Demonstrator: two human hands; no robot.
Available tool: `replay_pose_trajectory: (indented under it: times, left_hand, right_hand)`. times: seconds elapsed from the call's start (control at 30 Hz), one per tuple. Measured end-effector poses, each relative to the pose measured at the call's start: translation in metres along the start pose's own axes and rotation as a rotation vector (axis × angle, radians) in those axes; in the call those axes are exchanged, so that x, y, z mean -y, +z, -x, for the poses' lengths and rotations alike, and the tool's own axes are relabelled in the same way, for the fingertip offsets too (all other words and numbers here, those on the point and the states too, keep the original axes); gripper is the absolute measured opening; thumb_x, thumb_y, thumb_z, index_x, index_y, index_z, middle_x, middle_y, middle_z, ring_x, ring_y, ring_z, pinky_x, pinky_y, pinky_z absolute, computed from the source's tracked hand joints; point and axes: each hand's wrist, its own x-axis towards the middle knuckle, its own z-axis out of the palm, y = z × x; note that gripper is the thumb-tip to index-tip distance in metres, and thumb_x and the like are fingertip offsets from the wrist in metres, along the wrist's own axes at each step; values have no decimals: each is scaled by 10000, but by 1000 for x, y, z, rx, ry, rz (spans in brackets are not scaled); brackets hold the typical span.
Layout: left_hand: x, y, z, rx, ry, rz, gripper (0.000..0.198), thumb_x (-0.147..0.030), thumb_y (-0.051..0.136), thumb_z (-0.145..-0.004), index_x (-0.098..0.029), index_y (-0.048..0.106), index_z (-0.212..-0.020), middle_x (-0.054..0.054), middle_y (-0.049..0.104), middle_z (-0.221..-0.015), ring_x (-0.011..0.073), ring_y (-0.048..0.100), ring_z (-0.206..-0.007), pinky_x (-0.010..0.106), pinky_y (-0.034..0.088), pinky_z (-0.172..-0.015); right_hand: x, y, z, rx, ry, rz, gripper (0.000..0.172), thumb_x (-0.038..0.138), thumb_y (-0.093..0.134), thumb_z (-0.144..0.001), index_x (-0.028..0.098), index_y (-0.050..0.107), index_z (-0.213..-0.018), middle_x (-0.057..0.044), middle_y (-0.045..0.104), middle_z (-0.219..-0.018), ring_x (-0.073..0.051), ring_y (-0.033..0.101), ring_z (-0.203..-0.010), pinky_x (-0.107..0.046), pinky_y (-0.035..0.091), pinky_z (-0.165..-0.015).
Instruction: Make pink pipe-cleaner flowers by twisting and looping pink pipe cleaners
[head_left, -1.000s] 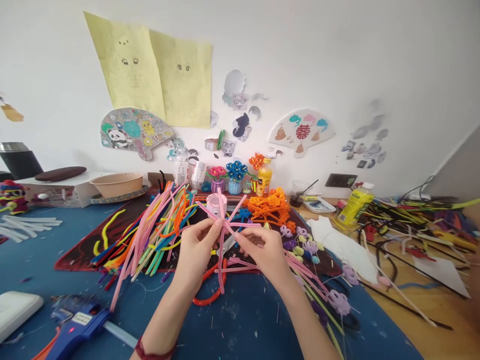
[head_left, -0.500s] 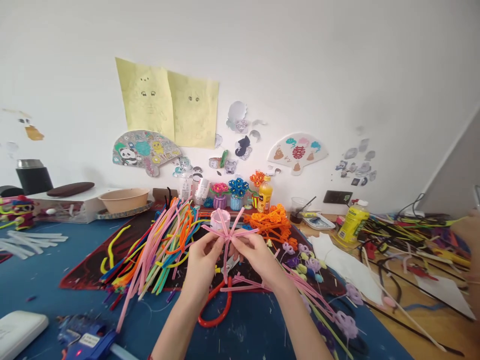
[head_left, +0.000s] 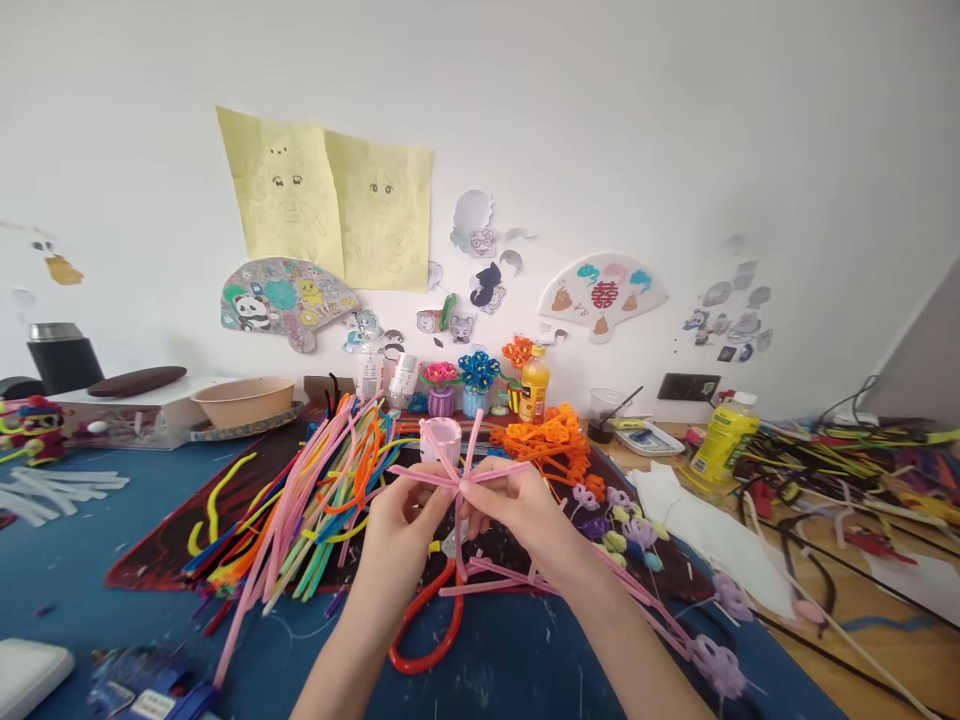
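Several pink pipe cleaners, crossed at the middle like a star, are pinched between my left hand and my right hand. Both hands are closed, thumbs meeting near the crossing point. The arms of the star fan outward, one pointing down toward me. Under my hands lie red-handled scissors, their blades partly hidden. Behind the star stands a pink cup-shaped pot. More loose pink pipe cleaners rest on the mat below my right hand.
A heap of multicoloured pipe cleaners lies left, a blue glue gun at front left. Orange pipe-cleaner pieces and purple flowers are on the right. Small flower pots and an orange bottle stand at the back.
The pink star has shifted slightly, its arms now spread a little wider to both sides. My hands still pinch its middle. The whole view has turned a little.
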Motion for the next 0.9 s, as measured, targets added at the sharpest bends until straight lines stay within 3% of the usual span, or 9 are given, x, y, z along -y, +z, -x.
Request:
replay_pose_trajectory:
  times: [0.1,0.17,0.33,0.47,0.67,0.9]
  left_hand:
    - [1,-1,0,73,24,-75,234,-366,679,-739,-141,685,-805,53,678,-763,154,582,-615,217,426,-506]
    - [-4,-2,3,62,56,-150,230,-371,698,-737,-151,701,-805,37,664,-711,141,566,-584,204,409,-482]
    - [-20,-3,12,100,59,-37,160,-319,729,-726,-186,738,-815,42,711,-767,157,619,-643,215,477,-543]
    - [-21,-5,13,182,95,44,116,-271,719,-741,-213,774,-825,48,731,-785,180,654,-723,248,516,-663]
    - [-24,-5,11,222,286,-170,151,-295,712,-752,-187,726,-647,45,652,-621,168,560,-628,260,455,-598]
    - [-26,-12,10,320,395,-192,102,-306,703,-779,-224,750,-818,60,691,-797,201,612,-765,279,481,-684]
  right_hand:
    - [8,-5,8,2,-13,23,277,409,745,-729,153,641,-713,-8,642,-664,-109,571,-519,-240,464,-518]
    - [12,-10,12,-2,-11,37,273,409,741,-734,155,644,-711,-1,629,-651,-106,562,-515,-235,457,-511]
    - [13,-19,16,-15,-18,44,264,399,741,-736,148,663,-710,-5,623,-645,-102,543,-528,-234,456,-515]
    - [13,-18,18,4,-15,7,260,393,747,-731,145,672,-717,1,609,-636,-95,527,-514,-232,446,-494]
    - [15,-17,20,-16,-34,-16,255,378,766,-711,150,653,-689,21,576,-604,-93,517,-505,-241,442,-502]
    - [15,-19,20,12,-14,-39,273,403,750,-722,156,643,-677,22,566,-571,-88,477,-485,-230,399,-479]
